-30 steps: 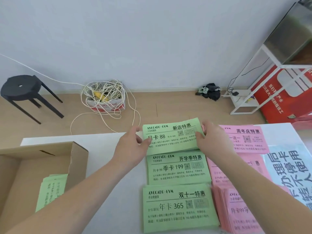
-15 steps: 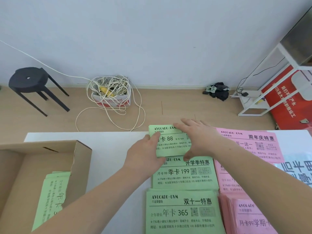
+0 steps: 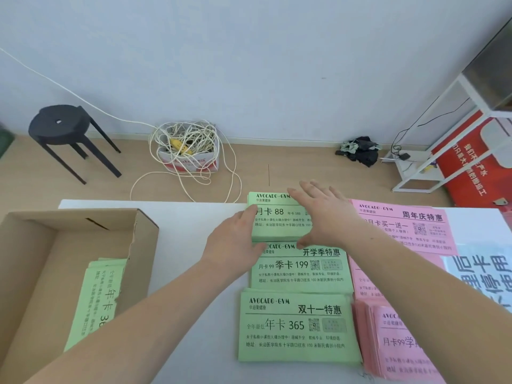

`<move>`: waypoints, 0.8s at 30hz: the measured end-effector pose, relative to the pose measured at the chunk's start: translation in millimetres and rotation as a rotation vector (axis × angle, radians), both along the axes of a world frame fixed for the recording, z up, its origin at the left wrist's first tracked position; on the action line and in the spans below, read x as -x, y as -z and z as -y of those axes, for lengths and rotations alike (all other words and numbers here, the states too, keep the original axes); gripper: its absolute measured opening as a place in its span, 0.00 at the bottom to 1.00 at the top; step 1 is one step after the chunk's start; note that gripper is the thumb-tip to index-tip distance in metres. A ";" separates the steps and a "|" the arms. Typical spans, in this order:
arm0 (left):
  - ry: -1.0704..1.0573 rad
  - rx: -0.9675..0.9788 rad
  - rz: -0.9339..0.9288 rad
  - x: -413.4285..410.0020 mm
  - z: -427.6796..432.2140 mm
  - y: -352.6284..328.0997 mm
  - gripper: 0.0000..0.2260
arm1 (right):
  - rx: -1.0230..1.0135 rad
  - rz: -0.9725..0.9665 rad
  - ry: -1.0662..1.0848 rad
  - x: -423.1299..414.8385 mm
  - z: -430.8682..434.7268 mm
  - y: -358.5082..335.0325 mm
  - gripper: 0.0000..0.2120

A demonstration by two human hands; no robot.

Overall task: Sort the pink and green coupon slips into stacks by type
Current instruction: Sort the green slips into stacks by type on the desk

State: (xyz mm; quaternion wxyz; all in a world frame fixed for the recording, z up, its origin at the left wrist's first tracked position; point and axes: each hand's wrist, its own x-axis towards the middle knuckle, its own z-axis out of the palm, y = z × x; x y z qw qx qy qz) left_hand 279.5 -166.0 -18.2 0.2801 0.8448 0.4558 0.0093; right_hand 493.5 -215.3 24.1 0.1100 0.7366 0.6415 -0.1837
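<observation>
Closest to the person, below both hands, lie the nearest green stack (image 3: 296,328) and the middle green stack (image 3: 299,270). The left hand (image 3: 235,239), fingers relaxed, touches the left edge of the far green stack (image 3: 279,221). The right hand (image 3: 327,217) presses flat on top of it, fingers straight. Just right of that hand lies a pink stack (image 3: 410,225).

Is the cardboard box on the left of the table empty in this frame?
No, a pile of green slips lies on the floor of the cardboard box, against its right wall.
</observation>
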 end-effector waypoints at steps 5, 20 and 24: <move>0.034 -0.009 -0.040 -5.4 -0.8 -2.1 0.34 | 0.017 0.020 -0.037 5.1 0.6 0.3 0.60; -0.081 0.046 0.145 35.4 36.9 -5.0 0.28 | -0.105 -0.072 0.010 33.1 29.6 -7.4 0.53; -0.014 0.202 0.006 73.8 93.3 7.3 0.44 | 0.062 -0.166 -0.074 71.1 96.1 4.2 0.51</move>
